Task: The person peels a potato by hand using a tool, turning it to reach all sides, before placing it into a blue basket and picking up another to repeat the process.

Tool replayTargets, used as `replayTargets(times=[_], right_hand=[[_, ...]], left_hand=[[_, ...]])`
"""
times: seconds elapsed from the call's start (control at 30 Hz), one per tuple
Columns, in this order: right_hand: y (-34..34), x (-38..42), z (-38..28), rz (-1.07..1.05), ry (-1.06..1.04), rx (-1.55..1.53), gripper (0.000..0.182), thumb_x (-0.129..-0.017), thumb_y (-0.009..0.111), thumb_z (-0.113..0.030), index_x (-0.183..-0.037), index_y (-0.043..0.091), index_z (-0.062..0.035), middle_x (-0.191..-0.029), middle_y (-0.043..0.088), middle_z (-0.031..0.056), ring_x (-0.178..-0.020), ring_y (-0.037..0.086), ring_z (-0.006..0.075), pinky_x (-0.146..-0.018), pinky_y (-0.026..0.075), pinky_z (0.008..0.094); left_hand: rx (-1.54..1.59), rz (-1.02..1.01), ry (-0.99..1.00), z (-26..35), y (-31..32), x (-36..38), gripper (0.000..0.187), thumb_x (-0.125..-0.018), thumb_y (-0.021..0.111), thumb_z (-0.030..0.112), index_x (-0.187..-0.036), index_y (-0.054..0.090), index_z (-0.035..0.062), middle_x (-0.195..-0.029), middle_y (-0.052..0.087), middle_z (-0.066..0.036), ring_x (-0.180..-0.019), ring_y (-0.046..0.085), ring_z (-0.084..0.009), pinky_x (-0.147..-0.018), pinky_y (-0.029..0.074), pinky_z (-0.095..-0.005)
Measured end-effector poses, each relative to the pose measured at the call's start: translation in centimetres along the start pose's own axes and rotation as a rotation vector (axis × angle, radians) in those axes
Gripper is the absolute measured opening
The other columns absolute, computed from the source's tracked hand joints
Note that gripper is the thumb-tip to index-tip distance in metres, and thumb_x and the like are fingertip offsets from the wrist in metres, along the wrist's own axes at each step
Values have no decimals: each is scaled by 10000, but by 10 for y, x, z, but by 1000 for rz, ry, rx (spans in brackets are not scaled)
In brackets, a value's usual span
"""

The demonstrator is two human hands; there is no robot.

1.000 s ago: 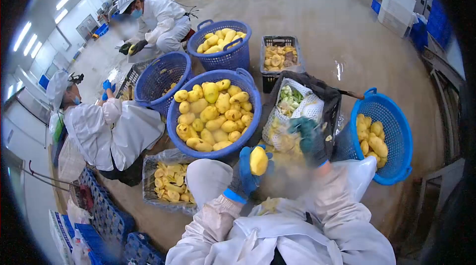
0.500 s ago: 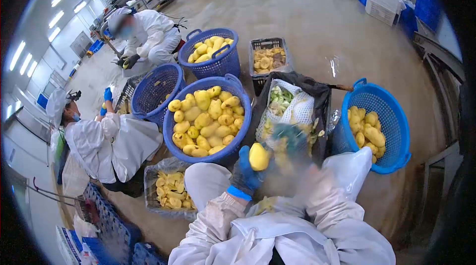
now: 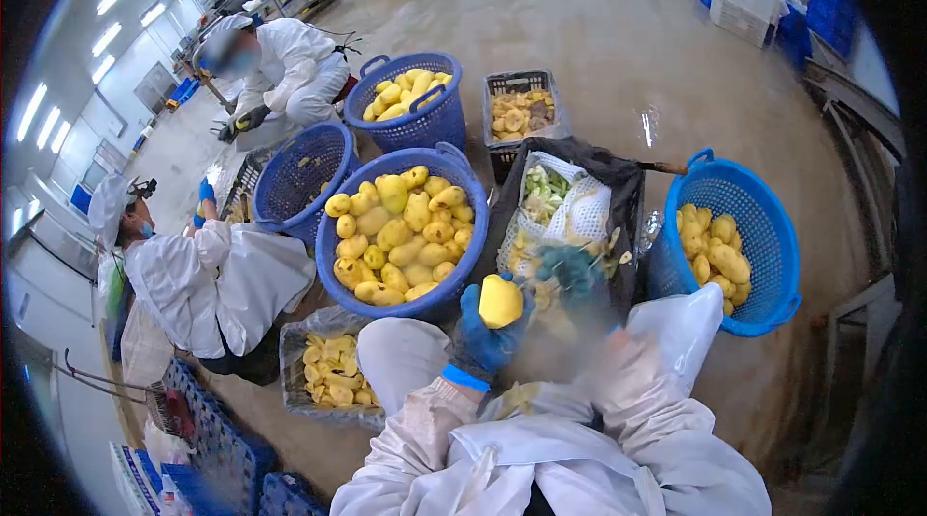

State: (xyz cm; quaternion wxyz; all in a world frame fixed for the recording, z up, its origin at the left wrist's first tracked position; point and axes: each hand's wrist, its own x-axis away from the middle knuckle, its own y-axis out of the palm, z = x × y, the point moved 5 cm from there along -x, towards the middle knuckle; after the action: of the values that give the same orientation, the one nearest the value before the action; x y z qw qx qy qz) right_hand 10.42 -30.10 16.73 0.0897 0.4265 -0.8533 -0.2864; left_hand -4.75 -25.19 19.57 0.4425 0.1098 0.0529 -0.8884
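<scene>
A yellow oval potato (image 3: pixel 500 304) is clamped in the blue-gloved left hand (image 3: pixel 485 336). At its two o'clock, the green-gloved right hand (image 3: pixel 573 270) is blurred; its grip I cannot tell. At ten o'clock stands a round blue plastic basket (image 3: pixel 466 275).

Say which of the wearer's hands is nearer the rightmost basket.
Right. The right hand is left of the basket, apart from it; the left hand, holding a potato, is farther left.
</scene>
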Motion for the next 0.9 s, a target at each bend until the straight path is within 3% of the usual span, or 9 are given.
replayTargets(times=[0.1, 0.23, 0.33, 0.4, 0.53, 0.63, 0.73, 0.8, 0.9], right_hand=[[21, 12, -3, -149, -16, 183, 327, -963, 504, -279, -970, 646, 15, -816, 660, 59, -750, 614, 138, -726, 491, 283], [19, 15, 1, -147, -48, 286, 309, -943, 548, -268, -983, 648, 22, -803, 656, 50, -722, 602, 126, -700, 489, 273], [17, 15, 5, -138, 57, 223, 299, -941, 554, -263, -958, 649, 20, -793, 653, 54, -718, 604, 130, -685, 489, 275], [15, 13, 7, -139, 67, 254, 288, -940, 560, -255, -934, 649, 19, -786, 651, 57, -714, 607, 138, -677, 490, 276], [18, 13, -17, -96, -142, 417, 285, -932, 574, -260, -909, 643, 15, -780, 649, 68, -707, 612, 148, -668, 491, 280], [9, 9, -10, -80, 17, 242, 305, -932, 572, -281, -906, 639, 15, -776, 647, 78, -704, 612, 154, -671, 492, 282], [17, 11, -19, -124, 16, 274, 336, -938, 559, -300, -907, 630, 27, -786, 648, 84, -707, 613, 160, -681, 492, 287], [21, 14, -22, -128, 18, 259, 334, -936, 562, -294, -900, 624, 32, -795, 647, 87, -710, 613, 161, -689, 492, 289], [21, 14, -21, -146, 21, 259, 323, -950, 537, -279, -887, 626, 25, -799, 646, 86, -711, 612, 161, -702, 493, 292]], left_hand=[[336, -15, -111, -2, 6, -1, 426, -792, 690, -32, -1145, 453, -4, -1111, 590, -150, -982, 607, -209, -830, 515, -320], [1361, -9, -738, -32, 12, 7, 369, -877, 634, 86, -1193, 459, 12, -1136, 587, -144, -983, 612, -222, -832, 528, -341], [1279, 4, -639, -42, 10, 12, 356, -955, 521, 277, -1215, 489, 36, -1141, 593, -142, -1004, 614, -247, -840, 534, -370], [1068, 10, -501, -46, 7, 15, 339, -951, 527, 278, -1197, 514, 45, -1129, 601, -143, -1004, 616, -250, -845, 533, -373], [1320, 133, -684, -21, 13, 12, 299, -902, 596, 90, -1179, 510, 18, -1107, 603, -149, -999, 618, -246, -854, 528, -373], [-320, -168, 154, 20, 4, 9, 350, -838, 643, -12, -1159, 502, -6, -1093, 601, -161, -979, 621, -266, -859, 518, -376], [-317, -126, 296, -7, -8, 17, 382, -825, 672, 24, -1160, 495, -24, -1082, 600, -172, -963, 622, -289, -873, 508, -383], [-209, -167, 126, 5, -7, 13, 414, -804, 700, 40, -1160, 497, -22, -1080, 600, -175, -947, 625, -293, -873, 508, -377], [-394, -185, 363, 12, -11, 15, 420, -806, 702, 42, -1165, 496, -21, -1085, 598, -170, -941, 627, -283, -864, 513, -362]])
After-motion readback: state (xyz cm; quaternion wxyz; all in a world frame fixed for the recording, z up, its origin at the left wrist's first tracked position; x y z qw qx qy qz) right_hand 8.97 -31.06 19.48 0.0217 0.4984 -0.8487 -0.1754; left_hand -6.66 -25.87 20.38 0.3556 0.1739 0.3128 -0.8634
